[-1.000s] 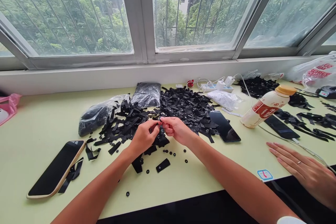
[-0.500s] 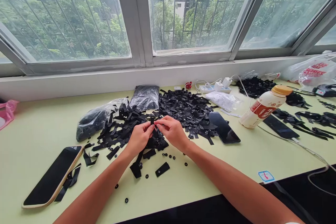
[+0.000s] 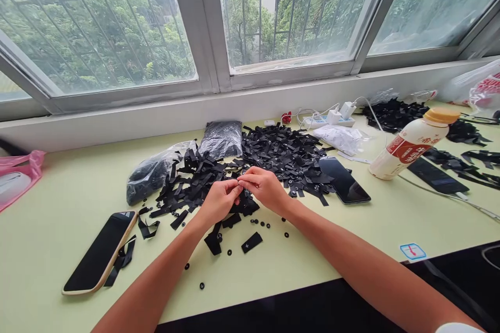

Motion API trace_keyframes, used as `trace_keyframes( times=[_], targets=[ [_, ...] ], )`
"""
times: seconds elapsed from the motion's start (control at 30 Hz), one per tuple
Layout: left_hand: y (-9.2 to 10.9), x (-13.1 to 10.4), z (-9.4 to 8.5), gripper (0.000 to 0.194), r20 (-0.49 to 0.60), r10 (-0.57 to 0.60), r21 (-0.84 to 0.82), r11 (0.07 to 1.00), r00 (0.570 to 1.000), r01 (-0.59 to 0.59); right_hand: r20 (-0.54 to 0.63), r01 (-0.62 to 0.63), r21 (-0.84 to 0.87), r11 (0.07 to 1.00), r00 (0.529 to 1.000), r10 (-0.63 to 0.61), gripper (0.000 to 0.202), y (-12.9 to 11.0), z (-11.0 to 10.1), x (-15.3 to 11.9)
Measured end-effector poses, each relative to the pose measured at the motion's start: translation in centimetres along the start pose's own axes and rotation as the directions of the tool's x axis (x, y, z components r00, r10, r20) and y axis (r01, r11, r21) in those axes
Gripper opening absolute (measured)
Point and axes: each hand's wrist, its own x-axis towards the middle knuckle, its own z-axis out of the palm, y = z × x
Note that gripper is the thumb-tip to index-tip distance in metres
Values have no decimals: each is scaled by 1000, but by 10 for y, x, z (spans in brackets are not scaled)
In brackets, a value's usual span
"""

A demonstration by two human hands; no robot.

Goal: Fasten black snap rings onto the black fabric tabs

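Observation:
My left hand [image 3: 219,202] and my right hand [image 3: 264,189] meet fingertip to fingertip over the middle of a pale green table [image 3: 58,203]. Between the fingertips they pinch a small black piece; it is too small to tell whether it is a strip or a button. Under and behind the hands lies a heap of black fabric strips [image 3: 195,179], with a larger heap [image 3: 283,153] to the right. Small black buttons [image 3: 262,225] are scattered in front of the hands, beside a single black label [image 3: 252,242].
A phone [image 3: 99,252] lies face up at the left, another phone [image 3: 344,180] at the right. A white bottle [image 3: 412,144] with an orange cap lies tilted. Plastic bags of black pieces [image 3: 150,174], a power strip [image 3: 330,119] with chargers and more black strips [image 3: 394,114] sit further back.
The other person's hand at the right edge has left the view. My hands stay together on the small piece; the view has shifted slightly left and down.

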Motion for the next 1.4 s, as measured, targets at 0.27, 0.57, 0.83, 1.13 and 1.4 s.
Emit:
trace_keyframes(
  times=[0.27,0.57,0.83,1.13,1.4],
  targets=[
    [0,0,2,37,46,-17,-116,993,999,22,63,11,-18,1000,998,-10,18,2,-1,0],
    [5,-4,5,36,65,48,-68,997,997,-44,-27,-98,-58,993,995,96,33,-7,10,-1],
    [9,-1,-4,33,-36,-29,-114,993,999,24,-37,-342,40,939,938,344,52,-11,5,0],
    [-3,2,1,43,-48,99,49,994,994,-97,109,-363,400,842,930,350,48,-15,7,2],
    [-1,1,-6,47,-150,18,216,976,988,15,-34,-364,329,872,918,396,29,-19,3,2]
  ],
)
